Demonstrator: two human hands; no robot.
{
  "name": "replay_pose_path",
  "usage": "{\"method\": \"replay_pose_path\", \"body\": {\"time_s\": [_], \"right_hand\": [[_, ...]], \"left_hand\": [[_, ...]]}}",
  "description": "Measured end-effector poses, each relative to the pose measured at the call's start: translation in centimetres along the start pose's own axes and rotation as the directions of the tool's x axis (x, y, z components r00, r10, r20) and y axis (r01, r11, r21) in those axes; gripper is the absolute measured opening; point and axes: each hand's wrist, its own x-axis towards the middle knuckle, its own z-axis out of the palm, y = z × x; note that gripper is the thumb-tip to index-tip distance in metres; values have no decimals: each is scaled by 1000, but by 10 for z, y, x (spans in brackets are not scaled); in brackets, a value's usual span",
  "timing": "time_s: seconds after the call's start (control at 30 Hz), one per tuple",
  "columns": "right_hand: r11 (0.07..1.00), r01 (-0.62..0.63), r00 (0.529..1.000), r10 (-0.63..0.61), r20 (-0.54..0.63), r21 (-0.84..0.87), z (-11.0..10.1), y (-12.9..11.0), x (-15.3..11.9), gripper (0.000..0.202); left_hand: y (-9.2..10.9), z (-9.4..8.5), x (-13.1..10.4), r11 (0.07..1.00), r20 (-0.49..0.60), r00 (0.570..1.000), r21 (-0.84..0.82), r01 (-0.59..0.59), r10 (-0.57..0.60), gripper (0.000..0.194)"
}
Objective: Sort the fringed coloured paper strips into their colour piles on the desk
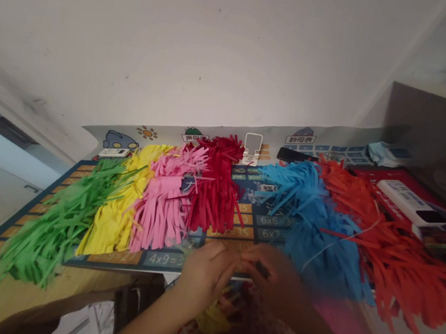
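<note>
My left hand (pixel 209 272) and my right hand (pixel 272 275) meet at the fingertips over the table's front edge. Both are closed in a pinch; whatever lies between the fingers is too small to make out. Below them, near my lap, hangs a blurred yellow piece (pixel 213 319). Left of my hands lie bundles of fringed paper: green (pixel 60 217), yellow (pixel 117 219), pink (pixel 161 213) and dark red (pixel 217 193). On the right are a blue fringe bundle (pixel 318 223) and a red fringe bundle (pixel 389 243). A thin white string (pixel 342 240) crosses these two.
A printed mat (pixel 161 260) with sums covers the table against the wall. A white phone stand (pixel 252 149), a black phone-like object (pixel 294 155) and a white box (pixel 409 202) stand or lie toward the back. White papers (pixel 87 324) are in a dark container at lower left.
</note>
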Motion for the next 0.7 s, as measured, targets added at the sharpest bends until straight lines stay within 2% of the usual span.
{"method": "replay_pose_path", "body": {"time_s": [0.23,0.33,0.43,0.57,0.63,0.7], "right_hand": [[995,-96,995,95,13,16,-6,-2,-1,10],[982,-146,988,140,56,116,-6,-1,-1,14],[951,-227,973,215,78,210,-5,2,0,13],[959,-212,977,211,28,186,-5,4,6,10],[969,-165,986,164,22,185,-6,4,11,11],[970,-137,991,131,42,199,-9,3,15,12]], "left_hand": [[1,-4,0,962,85,983,-204,180,-165,8],[-2,-1,-1,943,115,976,-259,208,-184,13],[-4,1,-1,924,95,972,-302,233,-214,13],[-7,0,4,945,52,992,-301,125,-115,12],[-10,0,9,957,-5,1000,-289,21,-24,19],[-14,2,16,961,-85,996,-270,-62,40,12]]}}
